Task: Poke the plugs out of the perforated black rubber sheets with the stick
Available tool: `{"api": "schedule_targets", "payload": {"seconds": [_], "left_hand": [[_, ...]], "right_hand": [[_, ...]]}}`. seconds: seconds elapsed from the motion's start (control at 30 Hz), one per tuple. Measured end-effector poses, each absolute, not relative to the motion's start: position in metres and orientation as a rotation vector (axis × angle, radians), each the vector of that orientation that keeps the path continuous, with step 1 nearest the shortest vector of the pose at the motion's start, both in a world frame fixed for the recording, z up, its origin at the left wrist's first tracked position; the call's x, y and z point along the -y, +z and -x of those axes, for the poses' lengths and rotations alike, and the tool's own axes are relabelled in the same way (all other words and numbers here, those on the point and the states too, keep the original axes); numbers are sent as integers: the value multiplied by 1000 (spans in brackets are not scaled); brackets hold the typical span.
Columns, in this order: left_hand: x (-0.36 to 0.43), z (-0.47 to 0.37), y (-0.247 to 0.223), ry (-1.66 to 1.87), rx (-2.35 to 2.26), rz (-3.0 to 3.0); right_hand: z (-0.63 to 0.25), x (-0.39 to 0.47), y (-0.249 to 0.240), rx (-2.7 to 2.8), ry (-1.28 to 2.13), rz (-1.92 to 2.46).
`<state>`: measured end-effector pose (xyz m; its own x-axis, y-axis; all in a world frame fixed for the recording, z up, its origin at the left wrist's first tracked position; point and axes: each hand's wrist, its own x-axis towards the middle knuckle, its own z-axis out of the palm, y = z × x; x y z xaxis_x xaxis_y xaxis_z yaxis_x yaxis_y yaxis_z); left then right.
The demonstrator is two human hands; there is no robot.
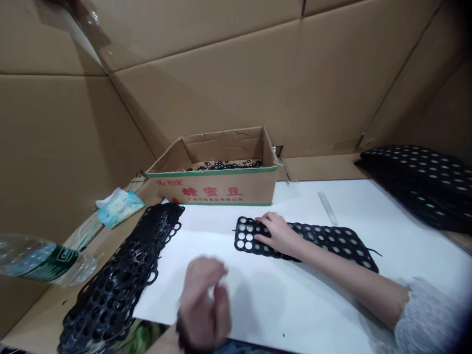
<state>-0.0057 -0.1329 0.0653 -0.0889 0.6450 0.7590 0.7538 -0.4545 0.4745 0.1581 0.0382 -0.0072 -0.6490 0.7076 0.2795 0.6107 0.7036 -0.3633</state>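
Flat on the black perforated strip, your right hand rests toward its left part, fingers spread and palm down, pressing on it rather than gripping it. The strip lies on the white work surface, right of the middle, running from near your fingertips back beneath your forearm; a few holes at its left end show bright white, most of the others greyish, and a thin black tail sticks out at its right end.

Your left hand is raised near the close edge of the surface, well apart from the strip, its fingers curled and blurred; you can't tell from this view whether it pinches anything. A dark band circles that wrist.

To your left lies a long heap of black perforated sheets, with a clear bottle on its side and a tissue packet beside it. Ahead of you stands an open cardboard box with loose black rings inside. Behind the strip lies a clear narrow piece, and at far right sits a black bundle with pale dots
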Motion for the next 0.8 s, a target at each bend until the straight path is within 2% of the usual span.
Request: {"api": "schedule_targets", "payload": {"seconds": [0.13,0.23,0.3,0.43,0.5,0.53,0.63,0.8], "left_hand": [[46,-4,52,-1085,1940,2305],[18,-3,36,-1016,2125,2187],[16,-1,24,-1156,2221,2265],[20,-3,8,-1949,2440,2164],[21,-8,8,-2217,2409,2314],[22,-10,10,-2234,2344,2512],[29,-16,20,-1977,2106,3056],[39,-22,32,-2240,2092,2911]], "right_hand": [[-158,-35,-9,2451,417,1013],[-157,-30,-6,2363,418,1030],[-155,-30,-2,2268,468,1032],[-150,-38,10,1892,740,1085],[-146,-43,19,1656,878,1130],[-144,-45,24,1555,931,1143],[-138,-46,40,1362,1043,1120],[-134,-45,61,1267,1091,1008]]}}
